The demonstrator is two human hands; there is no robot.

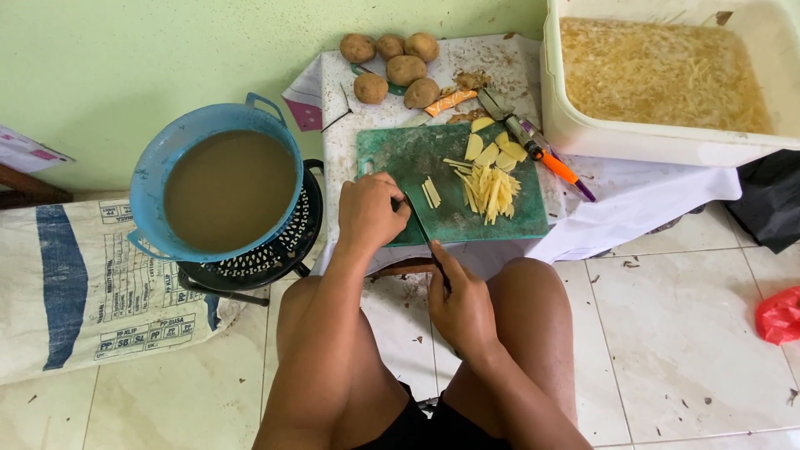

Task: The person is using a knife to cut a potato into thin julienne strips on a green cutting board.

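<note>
My left hand (369, 212) rests knuckles-up on the near left corner of the green cutting board (417, 158), fingers curled down over something small that I cannot make out; whether they actually grip it I cannot tell. My right hand (461, 308) sits lower, between my knees, clenched around the handle of a knife (422, 231) whose dark blade angles up and left onto the board, its tip just beside the left fingertips. A small bundle of cut potato sticks (430, 192) lies just right of the blade; a larger pile of sticks (490, 192) and several flat slices (493, 150) lie toward the board's far right. Whole potatoes (392, 67) sit grouped at the back of the low white-covered table (650, 187). An orange-handled peeler (546, 158) lies at the board's right edge. A white rectangular tub (575, 125) at upper right holds shredded potato in water. A blue basin (179, 142) of brown water stands on a black stand to my left. A white woven sack (75, 292) with blue stripes and printed label blocks lies on the floor at left; a red bag (779, 315) sits at far right.
</note>
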